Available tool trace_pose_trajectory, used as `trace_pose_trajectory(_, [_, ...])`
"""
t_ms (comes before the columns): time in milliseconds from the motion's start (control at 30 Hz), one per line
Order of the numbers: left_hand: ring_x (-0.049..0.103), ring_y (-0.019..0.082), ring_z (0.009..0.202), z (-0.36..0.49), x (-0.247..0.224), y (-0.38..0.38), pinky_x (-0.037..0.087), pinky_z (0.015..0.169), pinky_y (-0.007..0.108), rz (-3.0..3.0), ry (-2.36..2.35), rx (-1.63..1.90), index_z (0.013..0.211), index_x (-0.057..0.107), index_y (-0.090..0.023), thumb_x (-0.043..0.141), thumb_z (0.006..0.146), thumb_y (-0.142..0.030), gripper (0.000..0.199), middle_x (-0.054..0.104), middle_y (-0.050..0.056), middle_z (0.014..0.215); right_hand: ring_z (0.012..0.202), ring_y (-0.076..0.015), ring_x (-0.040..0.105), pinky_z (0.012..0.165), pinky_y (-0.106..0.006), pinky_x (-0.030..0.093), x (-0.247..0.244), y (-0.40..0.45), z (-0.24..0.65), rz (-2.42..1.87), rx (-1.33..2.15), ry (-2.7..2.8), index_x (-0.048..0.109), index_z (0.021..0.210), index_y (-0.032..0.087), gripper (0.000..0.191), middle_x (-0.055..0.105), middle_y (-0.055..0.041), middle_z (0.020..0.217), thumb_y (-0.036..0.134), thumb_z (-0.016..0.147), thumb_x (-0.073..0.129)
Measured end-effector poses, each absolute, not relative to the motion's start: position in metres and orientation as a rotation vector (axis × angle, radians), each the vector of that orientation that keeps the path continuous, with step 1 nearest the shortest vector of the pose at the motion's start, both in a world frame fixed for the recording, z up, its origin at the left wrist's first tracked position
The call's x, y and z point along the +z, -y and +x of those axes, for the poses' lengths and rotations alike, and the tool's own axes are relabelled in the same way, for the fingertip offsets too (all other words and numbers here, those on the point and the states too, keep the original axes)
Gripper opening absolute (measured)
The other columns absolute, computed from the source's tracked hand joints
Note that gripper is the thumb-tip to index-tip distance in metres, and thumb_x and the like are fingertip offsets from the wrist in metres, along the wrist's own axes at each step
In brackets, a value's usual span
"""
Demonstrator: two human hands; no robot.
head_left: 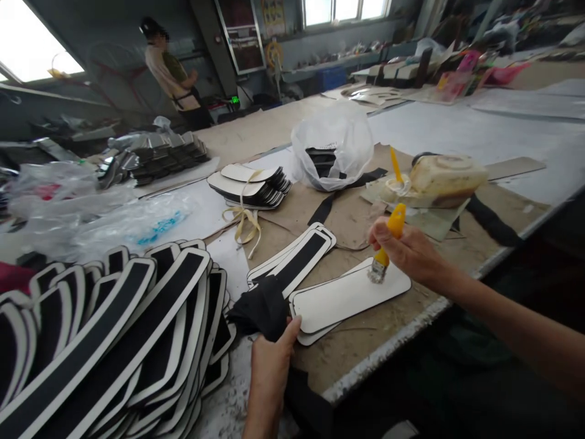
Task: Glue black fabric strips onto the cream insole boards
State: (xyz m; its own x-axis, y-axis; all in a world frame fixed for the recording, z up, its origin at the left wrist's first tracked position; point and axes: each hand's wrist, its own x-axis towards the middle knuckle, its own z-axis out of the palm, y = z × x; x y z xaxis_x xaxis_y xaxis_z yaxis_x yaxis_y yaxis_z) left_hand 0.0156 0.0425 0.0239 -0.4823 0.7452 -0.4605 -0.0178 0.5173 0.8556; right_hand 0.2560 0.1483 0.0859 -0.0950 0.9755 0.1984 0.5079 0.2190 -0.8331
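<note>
My right hand [406,250] is closed around a yellow-handled brush [395,222], whose bristles touch the right part of a white curved strip [347,294]. More white strips lie beneath that one. At the strip's left end is my left hand [274,360], its thumb on the edge and its other fingers mostly hidden. Black cloth [262,308] lies against this hand. Just behind are a few white strips with black centres [301,262]. A second yellow brush [395,163] stands beside a stained yellowish container [448,178].
Large piles of black-and-white strips [132,329] fill the left. Farther back are a tied stack of white pieces [247,183], a plastic bag holding black pieces [333,146] and crumpled clear plastic [100,207]. A person [171,73] stands at the back left. The table edge [388,347] runs diagonally at right.
</note>
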Motion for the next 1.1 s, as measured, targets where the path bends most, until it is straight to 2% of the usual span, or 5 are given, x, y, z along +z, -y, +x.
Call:
trace_pose_trajectory(133, [0.04, 0.01, 0.039, 0.026, 0.021, -0.041, 0.034, 0.044, 0.024, 0.637, -1.793, 1.07, 0.048, 0.055, -0.015, 0.072, 0.058, -0.029, 0.025, 0.046, -0.004, 0.036, 0.05, -0.0099, 0.048, 0.047, -0.023, 0.04, 0.065, -0.112, 0.237, -1.269, 1.141, 1.501, 0.053, 0.076, 0.019, 0.05, 0.053, 0.0003, 0.065, 0.067, 0.084, 0.039])
trace_pose_trajectory(367, [0.05, 0.012, 0.041, 0.037, 0.01, -0.021, 0.04, 0.044, 0.025, 0.57, -1.727, 1.076, 0.056, 0.059, -0.013, 0.071, 0.059, -0.032, 0.022, 0.057, 0.001, 0.047, 0.055, -0.0135, 0.059, 0.058, -0.028, 0.049, 0.032, -0.08, 0.215, -1.273, 1.468, 1.383, 0.053, 0.084, 0.019, 0.034, 0.058, 0.0017, 0.067, 0.053, 0.079, 0.057])
trace_pose_trajectory(633, [0.053, 0.015, 0.041, 0.039, 0.004, -0.014, 0.044, 0.044, 0.027, 0.526, -1.725, 1.13, 0.056, 0.061, -0.011, 0.073, 0.057, -0.033, 0.025, 0.059, 0.003, 0.045, 0.057, -0.0184, 0.058, 0.06, -0.031, 0.045, 0.015, -0.088, 0.271, -1.619, 0.739, 1.651, 0.055, 0.081, 0.021, 0.025, 0.057, 0.0003, 0.061, 0.046, 0.084, 0.049])
trace_pose_trajectory(800, [0.054, 0.015, 0.042, 0.038, 0.005, -0.012, 0.045, 0.046, 0.026, 0.533, -1.719, 1.154, 0.057, 0.063, -0.01, 0.076, 0.056, -0.035, 0.028, 0.06, 0.003, 0.046, 0.07, -0.0197, 0.06, 0.071, -0.032, 0.045, 0.022, -0.097, 0.306, -1.658, 0.307, 1.779, 0.055, 0.079, 0.021, 0.023, 0.061, -0.0036, 0.076, 0.042, 0.086, 0.047])
trace_pose_trajectory(1100, [0.056, 0.017, 0.046, 0.037, 0.006, -0.011, 0.048, 0.048, 0.029, 0.485, -1.734, 1.125, 0.054, 0.064, -0.01, 0.08, 0.052, -0.04, 0.034, 0.062, 0.005, 0.047, 0.088, -0.0231, 0.06, 0.082, -0.036, 0.048, 0.028, -0.084, 0.294, -1.533, 0.119, 2.064, 0.057, 0.088, 0.02, 0.016, 0.062, -0.0095, 0.089, 0.031, 0.091, 0.046])
